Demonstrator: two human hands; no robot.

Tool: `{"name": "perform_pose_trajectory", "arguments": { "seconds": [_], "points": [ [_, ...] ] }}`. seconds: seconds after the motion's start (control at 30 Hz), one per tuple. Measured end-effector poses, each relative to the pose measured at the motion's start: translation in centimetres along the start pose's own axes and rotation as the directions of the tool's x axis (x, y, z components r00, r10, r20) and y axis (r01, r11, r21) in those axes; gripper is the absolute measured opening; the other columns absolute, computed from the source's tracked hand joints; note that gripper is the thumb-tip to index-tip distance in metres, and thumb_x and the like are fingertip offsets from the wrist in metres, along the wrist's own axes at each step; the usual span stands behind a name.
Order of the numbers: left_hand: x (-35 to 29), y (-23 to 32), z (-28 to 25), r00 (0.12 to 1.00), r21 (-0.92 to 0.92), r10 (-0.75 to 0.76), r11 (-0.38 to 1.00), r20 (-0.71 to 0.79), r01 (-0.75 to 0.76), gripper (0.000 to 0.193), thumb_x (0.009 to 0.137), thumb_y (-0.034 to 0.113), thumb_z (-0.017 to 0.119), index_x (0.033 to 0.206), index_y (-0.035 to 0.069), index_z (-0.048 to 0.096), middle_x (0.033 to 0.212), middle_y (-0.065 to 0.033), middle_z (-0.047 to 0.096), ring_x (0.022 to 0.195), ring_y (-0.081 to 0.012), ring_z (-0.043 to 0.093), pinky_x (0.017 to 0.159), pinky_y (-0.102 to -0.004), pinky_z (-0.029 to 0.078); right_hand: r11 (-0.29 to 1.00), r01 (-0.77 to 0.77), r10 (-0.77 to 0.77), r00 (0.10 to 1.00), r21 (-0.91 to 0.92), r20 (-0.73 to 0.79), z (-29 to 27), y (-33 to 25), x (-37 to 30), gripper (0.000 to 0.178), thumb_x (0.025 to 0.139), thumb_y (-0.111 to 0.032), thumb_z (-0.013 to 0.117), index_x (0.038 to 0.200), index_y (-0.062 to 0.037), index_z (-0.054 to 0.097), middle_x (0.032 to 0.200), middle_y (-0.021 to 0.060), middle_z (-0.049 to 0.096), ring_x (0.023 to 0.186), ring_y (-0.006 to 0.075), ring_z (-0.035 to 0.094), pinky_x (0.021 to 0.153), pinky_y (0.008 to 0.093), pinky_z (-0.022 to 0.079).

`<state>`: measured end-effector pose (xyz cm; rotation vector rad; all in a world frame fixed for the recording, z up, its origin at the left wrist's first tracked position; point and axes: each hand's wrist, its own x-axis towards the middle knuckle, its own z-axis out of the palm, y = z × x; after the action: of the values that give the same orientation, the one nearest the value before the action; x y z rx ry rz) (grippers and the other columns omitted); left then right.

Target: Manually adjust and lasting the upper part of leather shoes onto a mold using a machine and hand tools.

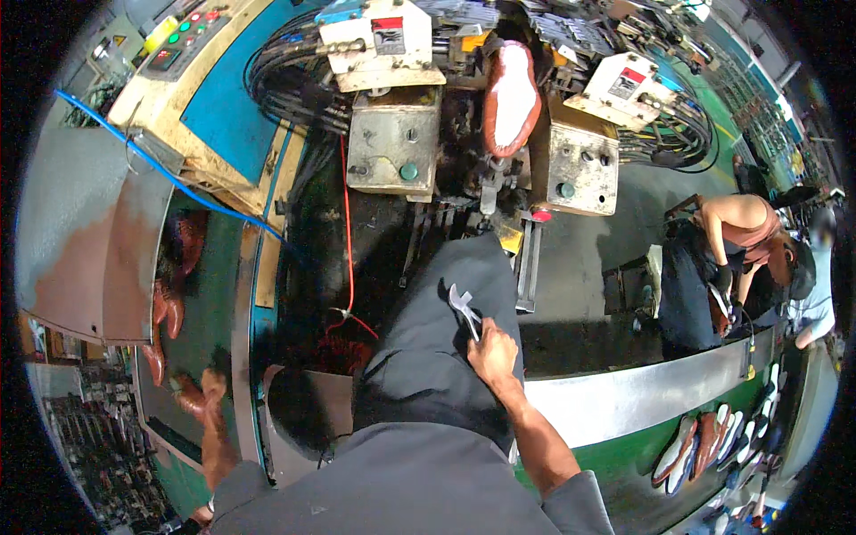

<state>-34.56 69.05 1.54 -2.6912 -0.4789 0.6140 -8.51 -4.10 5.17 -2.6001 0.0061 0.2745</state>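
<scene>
My right hand (493, 353) is closed around the handles of metal pincers (463, 306), whose silvery head points up and away over my dark trouser leg. At the far left, my left hand (212, 385) reaches down over a green conveyor belt (209, 312) and is closed on a brown leather shoe (187, 397); its fingers are somewhat blurred. More brown shoes (168, 309) lie on the belt beyond that hand. Ahead of me, another brown shoe (501, 125) sits sole up in the machine, its white bottom facing me.
Two grey control boxes (392, 143) flank the machine's shoe. Left stands a panel with coloured buttons (187, 40); a blue hose (169, 174) crosses there. A metal ledge (624, 401) runs right, beside several shoes (704, 446) on green. A co-worker (740, 232) bends over work at right.
</scene>
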Motion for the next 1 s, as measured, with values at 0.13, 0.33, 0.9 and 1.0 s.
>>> {"name": "perform_pose_trajectory", "arguments": {
  "seconds": [0.13,0.33,0.9,1.0],
  "points": [
    [15.1,17.9,-11.0,0.942,-0.789,-0.142,0.591,-0.304,-0.166,0.036,0.107,0.021,0.055,0.130,-0.002,0.071,0.125,-0.0314,0.071,0.122,-0.0491,0.066,0.103,-0.0490,0.053,1.000,-0.018,0.018,1.000,0.002,-0.018,-1.0,0.5,-0.6,0.032,0.083,-0.019,0.082,0.105,-0.0065,0.062,0.099,0.0198,0.076,0.088,0.0454,0.075,0.078,0.0581,0.058],
    [23.3,45.1,-42.9,0.741,-0.764,0.225,-0.019,-0.632,-0.645,0.052,0.114,0.035,0.052,0.141,-0.007,0.063,0.129,-0.0187,0.074,0.126,-0.0261,0.067,0.111,-0.0373,0.049,1.000,0.006,-0.006,0.998,0.004,-0.057,-0.2,1.6,-0.5,0.038,0.083,-0.023,0.085,0.107,-0.0061,0.060,0.101,0.0191,0.074,0.085,0.0433,0.076,0.072,0.0567,0.060],
    [13.7,57.5,-58.4,0.561,-0.643,0.359,-0.171,-0.746,-0.746,0.088,0.098,0.007,0.073,0.172,0.017,0.027,0.158,-0.0198,0.056,0.141,-0.0262,0.058,0.117,-0.0397,0.045,0.820,-0.129,0.329,0.903,0.558,-0.275,-2.8,5.5,-2.6,0.023,0.101,-0.019,0.068,0.102,0.0037,0.065,0.084,0.0290,0.070,0.080,0.0438,0.073,0.074,0.0488,0.054],
    [8.6,56.2,-52.5,0.552,-0.664,0.402,-0.232,-0.731,-0.711,0.094,0.094,0.002,0.075,0.173,0.019,0.026,0.158,-0.0191,0.056,0.142,-0.0263,0.057,0.118,-0.0393,0.044,0.862,-0.157,0.342,0.882,0.482,-0.324,-3.0,7.8,-2.6,0.022,0.100,-0.018,0.068,0.096,0.0026,0.061,0.083,0.0283,0.068,0.080,0.0471,0.071,0.074,0.0494,0.054]
  ]
}}
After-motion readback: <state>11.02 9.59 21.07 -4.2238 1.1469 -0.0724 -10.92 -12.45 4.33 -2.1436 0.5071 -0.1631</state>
